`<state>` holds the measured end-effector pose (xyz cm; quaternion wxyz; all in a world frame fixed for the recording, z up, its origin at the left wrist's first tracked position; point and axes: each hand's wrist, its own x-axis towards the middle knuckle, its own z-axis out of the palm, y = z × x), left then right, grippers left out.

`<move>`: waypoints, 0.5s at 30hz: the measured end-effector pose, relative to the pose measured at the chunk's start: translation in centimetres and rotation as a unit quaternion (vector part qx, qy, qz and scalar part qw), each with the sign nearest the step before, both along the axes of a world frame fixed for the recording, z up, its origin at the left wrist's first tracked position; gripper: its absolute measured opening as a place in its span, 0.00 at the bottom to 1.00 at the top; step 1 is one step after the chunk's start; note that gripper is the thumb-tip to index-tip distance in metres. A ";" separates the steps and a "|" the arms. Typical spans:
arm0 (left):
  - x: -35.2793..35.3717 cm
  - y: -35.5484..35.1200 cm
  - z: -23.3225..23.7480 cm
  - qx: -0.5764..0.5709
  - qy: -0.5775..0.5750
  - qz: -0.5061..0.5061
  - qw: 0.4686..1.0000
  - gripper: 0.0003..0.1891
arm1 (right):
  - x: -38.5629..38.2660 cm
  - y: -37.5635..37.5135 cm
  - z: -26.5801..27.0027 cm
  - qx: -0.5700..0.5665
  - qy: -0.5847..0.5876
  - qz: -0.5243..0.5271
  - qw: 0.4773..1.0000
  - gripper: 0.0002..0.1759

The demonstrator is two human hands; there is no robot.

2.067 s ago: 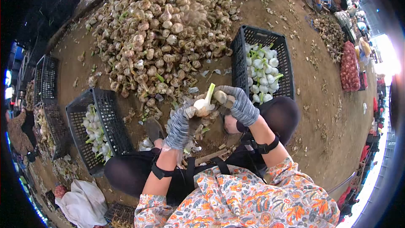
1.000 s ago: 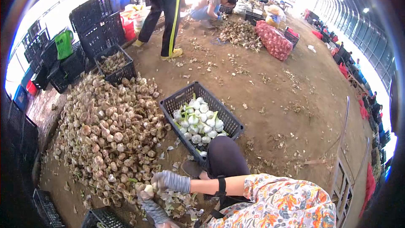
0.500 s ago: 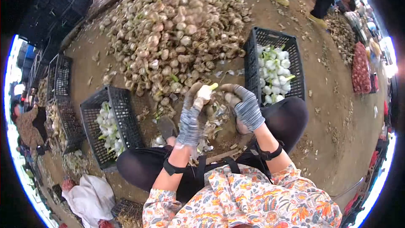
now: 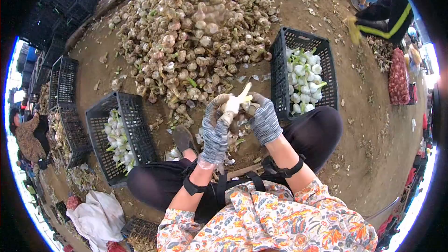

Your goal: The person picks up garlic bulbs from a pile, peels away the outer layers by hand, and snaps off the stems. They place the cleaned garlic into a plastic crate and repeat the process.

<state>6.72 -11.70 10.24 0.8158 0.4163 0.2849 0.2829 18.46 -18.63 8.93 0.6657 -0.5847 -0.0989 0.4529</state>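
My left hand (image 4: pixel 215 133), in a grey striped glove with dirty fingers, is closed around a white garlic bulb (image 4: pixel 233 104) with a pale stem pointing up. My right hand (image 4: pixel 264 119), gloved alike, meets it from the right, its fingers bent against the bulb and a peeled strip; its fingertips are partly hidden. Both hands are above my lap, just below a large heap of unpeeled garlic (image 4: pixel 186 42). Cleaned white bulbs lie in a black crate (image 4: pixel 333 77) on the right and in another black crate (image 4: pixel 133 128) on the left.
Stacked black crates (image 4: pixel 60 7) stand at the upper left. A white sack (image 4: pixel 98 217) lies at the lower left, a red net bag (image 4: pixel 399 77) at the right. One person (image 4: pixel 31 135) sits at far left; others are at the upper right. Peelings litter the ground.
My hands have drawn together around the bulb, the right moving left. The bulb's stem now stands up with a strip beside it. The person in dark trousers at the upper right has stepped further right.
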 end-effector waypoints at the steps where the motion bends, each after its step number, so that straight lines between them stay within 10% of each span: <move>1: 0.1 0.2 0.0 -0.001 -0.003 -0.001 1.000 0.21 | 0.2 -0.3 -0.2 -0.001 -0.003 -0.001 1.000 0.10; 3: 0.3 0.6 -0.1 -0.219 -0.084 0.001 0.972 0.21 | 0.4 -0.5 0.3 0.079 0.225 0.001 0.971 0.12; 5: -0.2 0.9 -0.7 -0.275 -0.109 -0.059 0.953 0.23 | 0.0 -0.8 1.1 0.066 0.197 0.002 0.978 0.15; 10: 0.8 0.4 -2.0 -0.104 0.002 0.001 0.995 0.22 | -1.1 -0.6 1.8 0.067 -0.088 -0.060 0.992 0.10; 15: 0.7 0.5 -1.2 0.013 0.032 0.030 0.999 0.18 | -2.1 -1.1 -1.0 0.098 -0.430 -0.041 0.896 0.12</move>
